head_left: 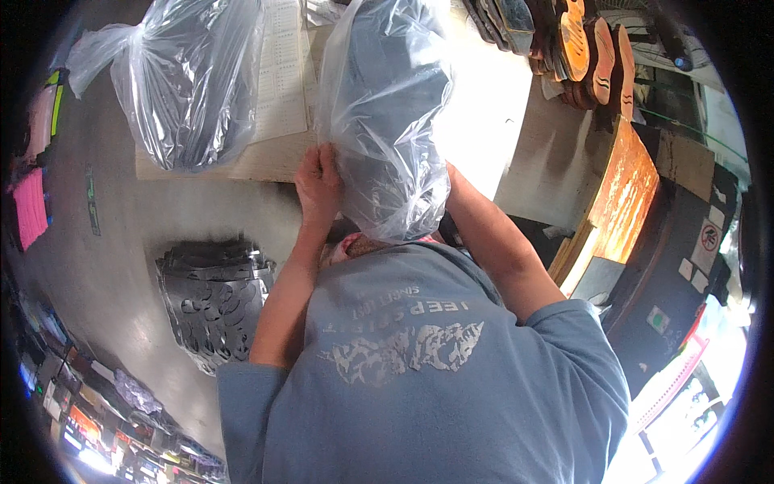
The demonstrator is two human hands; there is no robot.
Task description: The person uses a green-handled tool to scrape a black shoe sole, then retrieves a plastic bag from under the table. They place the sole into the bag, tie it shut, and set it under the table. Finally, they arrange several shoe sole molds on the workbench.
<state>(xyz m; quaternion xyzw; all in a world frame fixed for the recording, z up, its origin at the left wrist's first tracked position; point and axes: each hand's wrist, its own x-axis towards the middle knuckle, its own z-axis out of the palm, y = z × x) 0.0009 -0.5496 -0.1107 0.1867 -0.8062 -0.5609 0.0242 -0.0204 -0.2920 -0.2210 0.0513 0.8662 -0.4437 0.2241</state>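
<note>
A clear plastic bag (387, 105) with dark, blue-grey contents stands upright in front of me; I cannot make out their kind through the film. My left hand (318, 179) is closed at the bag's left edge, fingers curled in on the film. On the other side, my right forearm (496, 226) reaches up to the bag's right edge. The right hand itself is hidden behind the bag, so its fingers do not show. A second clear bag (189, 89), gathered at its upper left and filled with dark things, lies to the left on the table.
A printed sheet (284, 73) lies on the board (242, 168) between the bags. Orange and brown sole-shaped pieces (574, 44) stand at the far right, above a glossy wooden board (621, 194). A stack of black cut sheets (214, 298) sits left of my left arm.
</note>
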